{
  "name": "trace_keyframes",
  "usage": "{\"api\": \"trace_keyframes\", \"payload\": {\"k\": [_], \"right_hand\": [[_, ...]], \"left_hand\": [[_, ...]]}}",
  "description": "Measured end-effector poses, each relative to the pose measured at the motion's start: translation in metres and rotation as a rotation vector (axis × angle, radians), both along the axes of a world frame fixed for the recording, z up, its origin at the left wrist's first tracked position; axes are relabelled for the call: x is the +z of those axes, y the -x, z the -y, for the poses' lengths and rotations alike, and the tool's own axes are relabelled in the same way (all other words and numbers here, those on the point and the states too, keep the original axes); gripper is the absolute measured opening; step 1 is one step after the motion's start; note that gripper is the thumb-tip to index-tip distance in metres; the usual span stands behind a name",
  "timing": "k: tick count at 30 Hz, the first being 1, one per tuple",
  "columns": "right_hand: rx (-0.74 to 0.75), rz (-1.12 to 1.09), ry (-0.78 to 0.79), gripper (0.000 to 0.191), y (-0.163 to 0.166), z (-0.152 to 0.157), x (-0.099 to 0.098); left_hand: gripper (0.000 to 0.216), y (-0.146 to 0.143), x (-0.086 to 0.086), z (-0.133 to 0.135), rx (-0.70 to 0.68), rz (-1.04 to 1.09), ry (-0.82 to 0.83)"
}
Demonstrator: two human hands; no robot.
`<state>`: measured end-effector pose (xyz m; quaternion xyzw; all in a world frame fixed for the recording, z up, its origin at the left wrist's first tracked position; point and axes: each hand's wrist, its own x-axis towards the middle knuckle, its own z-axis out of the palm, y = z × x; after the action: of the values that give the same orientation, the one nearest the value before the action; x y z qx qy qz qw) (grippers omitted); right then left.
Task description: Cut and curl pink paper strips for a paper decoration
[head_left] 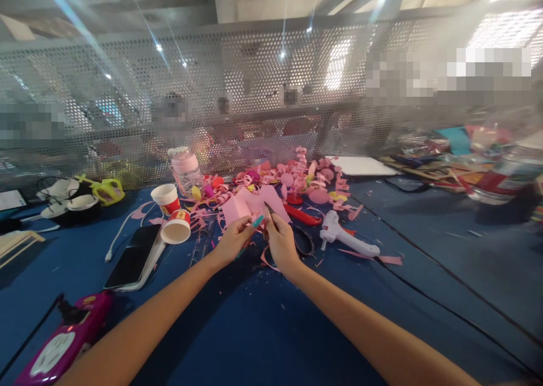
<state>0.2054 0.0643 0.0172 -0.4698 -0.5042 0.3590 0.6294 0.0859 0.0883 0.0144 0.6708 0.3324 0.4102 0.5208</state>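
My left hand is closed in a pinch in front of a sheet of pink paper. At its thumb shows a small teal piece, whose kind I cannot make out. Beside it, my right hand has its fingers closed around a dark, thin, pointed tool that tilts up towards the paper. The paper looks creased and stands up behind both hands. Whether either hand also grips its lower edge is hidden by the fingers.
Curled pink paper scraps heap behind. A white glue gun with a cable and a red-handled tool lie right. Left are paper cups, a phone, a bottle and a purple power strip. A perforated metal screen stands behind.
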Motion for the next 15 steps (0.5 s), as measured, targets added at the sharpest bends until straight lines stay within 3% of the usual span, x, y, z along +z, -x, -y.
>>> {"api": "trace_keyframes", "payload": {"k": [5, 11, 15], "right_hand": [[-0.006, 0.012, -0.015, 0.034, 0.003, 0.003, 0.002], [-0.003, 0.026, -0.033, 0.031, 0.001, 0.001, 0.000], [-0.017, 0.137, 0.025, 0.037, -0.004, -0.002, 0.002]], "left_hand": [[0.047, 0.000, 0.000, -0.001, 0.029, -0.037, -0.025], [0.041, 0.002, 0.007, -0.001, -0.104, -0.101, 0.029], [0.043, 0.007, 0.015, -0.003, -0.121, -0.184, 0.007]]}}
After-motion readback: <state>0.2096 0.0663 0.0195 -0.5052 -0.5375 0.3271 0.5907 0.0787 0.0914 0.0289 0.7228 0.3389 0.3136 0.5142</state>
